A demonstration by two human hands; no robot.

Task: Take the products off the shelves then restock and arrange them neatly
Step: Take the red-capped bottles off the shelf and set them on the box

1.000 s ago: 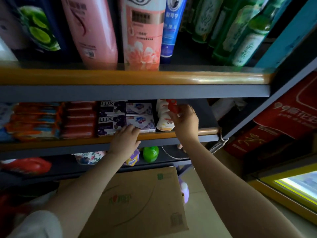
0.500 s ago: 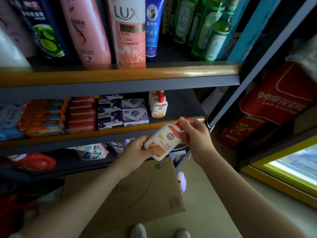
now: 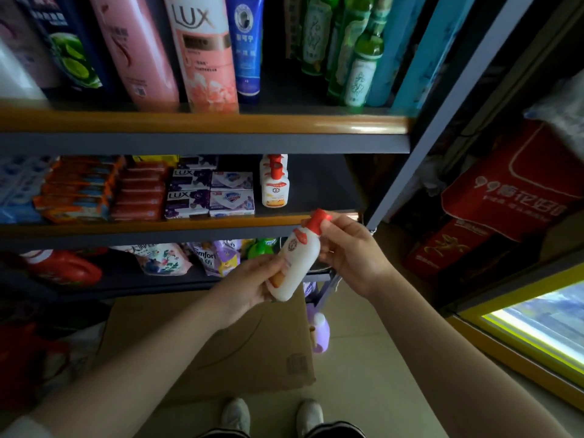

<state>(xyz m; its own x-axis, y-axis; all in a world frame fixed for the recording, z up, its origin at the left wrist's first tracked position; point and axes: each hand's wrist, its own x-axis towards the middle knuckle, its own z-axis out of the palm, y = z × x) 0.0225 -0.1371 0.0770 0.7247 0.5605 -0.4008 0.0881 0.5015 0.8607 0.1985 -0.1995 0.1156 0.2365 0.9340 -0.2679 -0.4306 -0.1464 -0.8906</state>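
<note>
Shelving of dark grey metal with orange-brown front rails [image 3: 202, 123] fills the upper view. A small white plastic bottle with a red cap [image 3: 297, 260] is held tilted in front of the middle shelf rail, clear of the shelf, cap uppermost and to the right. The left hand [image 3: 249, 286] is wrapped round the bottle's lower body; the right hand [image 3: 350, 251] is closed on its neck and cap, with fingertips [image 3: 325, 224] against the red cap.

On the middle shelf a row of matching white red-capped bottles [image 3: 274, 184] is seen standing upright, with bare shelf to its right. Just beside it on the left, white-and-blue soap boxes [image 3: 232, 192] are stacked, then purple LUX soap boxes [image 3: 188, 192], then red flat packs [image 3: 139, 191] and orange-and-blue packs [image 3: 76, 188].

On the top shelf tall pink bottles [image 3: 202, 55], a blue tube [image 3: 245, 45] and green glass bottles [image 3: 360, 52] are noted. Below the hands a flat brown cardboard box [image 3: 227, 352] lies on the floor, a lilac bottle [image 3: 320, 333] beside it. Red cartons [image 3: 505, 197] are stacked to the right of the frame.

The bottle's label is blurred and cannot be read. The top-shelf items are cut off by the upper edge, and the bottom shelf's pouches [image 3: 189, 257] are partly hidden by the rail.
</note>
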